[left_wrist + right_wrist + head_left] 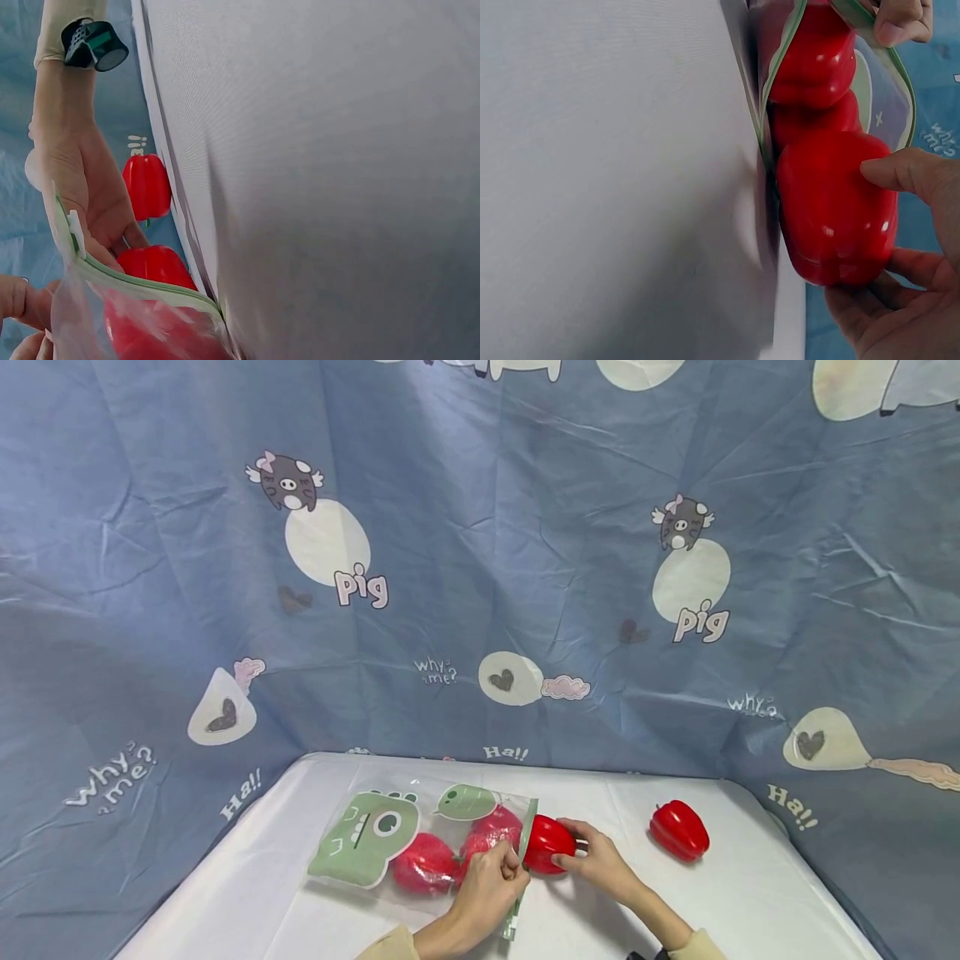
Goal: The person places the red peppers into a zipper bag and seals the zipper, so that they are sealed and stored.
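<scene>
A clear zip bag (360, 889) with a green cartoon dinosaur lies on the table, its mouth facing right. Inside it show red bell peppers, one (424, 865) near the middle and another (495, 827) closer to the mouth. My left hand (489, 885) pinches the bag's upper edge at the opening. At that mouth my right hand (596, 858) holds a red bell pepper (832, 210), thumb on one side and fingers around its end. In the right wrist view this pepper overlaps the green-rimmed opening, with the bagged peppers just behind it.
Another red bell pepper (678, 831) lies on the white table (750, 902) to the right, beyond my right hand. A blue curtain (480, 610) printed with pigs hangs behind the table's far edge.
</scene>
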Demonstrator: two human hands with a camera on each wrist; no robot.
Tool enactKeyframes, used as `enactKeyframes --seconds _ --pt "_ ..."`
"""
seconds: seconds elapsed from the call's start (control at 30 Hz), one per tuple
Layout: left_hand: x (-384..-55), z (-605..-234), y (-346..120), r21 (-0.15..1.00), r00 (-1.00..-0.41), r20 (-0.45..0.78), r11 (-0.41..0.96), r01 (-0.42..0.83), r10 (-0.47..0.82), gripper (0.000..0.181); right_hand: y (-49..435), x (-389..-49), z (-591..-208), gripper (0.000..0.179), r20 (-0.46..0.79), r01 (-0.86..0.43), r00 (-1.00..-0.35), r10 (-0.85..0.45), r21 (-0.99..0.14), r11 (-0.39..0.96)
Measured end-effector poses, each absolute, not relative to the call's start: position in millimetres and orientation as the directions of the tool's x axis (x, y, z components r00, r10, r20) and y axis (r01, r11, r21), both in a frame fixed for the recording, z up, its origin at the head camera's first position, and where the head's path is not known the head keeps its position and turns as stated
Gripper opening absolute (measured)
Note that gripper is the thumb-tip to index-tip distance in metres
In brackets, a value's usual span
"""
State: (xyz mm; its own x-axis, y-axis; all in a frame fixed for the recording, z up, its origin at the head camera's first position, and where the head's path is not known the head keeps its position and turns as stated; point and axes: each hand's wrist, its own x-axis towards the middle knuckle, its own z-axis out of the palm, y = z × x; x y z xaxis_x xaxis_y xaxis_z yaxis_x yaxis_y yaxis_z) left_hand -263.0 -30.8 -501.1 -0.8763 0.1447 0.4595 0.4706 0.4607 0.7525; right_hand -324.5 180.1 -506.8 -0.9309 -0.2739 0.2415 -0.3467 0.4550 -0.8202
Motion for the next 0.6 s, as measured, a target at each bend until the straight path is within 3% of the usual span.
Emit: enactKeyframes --seconds 0.6 --pt "-262.8 -500.6 -30.3 0.751 -0.874 0.466 0.460 0.474 0.140 0.016 169.5 -326.5 -509.1 0.060 0.248 -0.352 -0.924 -0.291 -0.847 0.399"
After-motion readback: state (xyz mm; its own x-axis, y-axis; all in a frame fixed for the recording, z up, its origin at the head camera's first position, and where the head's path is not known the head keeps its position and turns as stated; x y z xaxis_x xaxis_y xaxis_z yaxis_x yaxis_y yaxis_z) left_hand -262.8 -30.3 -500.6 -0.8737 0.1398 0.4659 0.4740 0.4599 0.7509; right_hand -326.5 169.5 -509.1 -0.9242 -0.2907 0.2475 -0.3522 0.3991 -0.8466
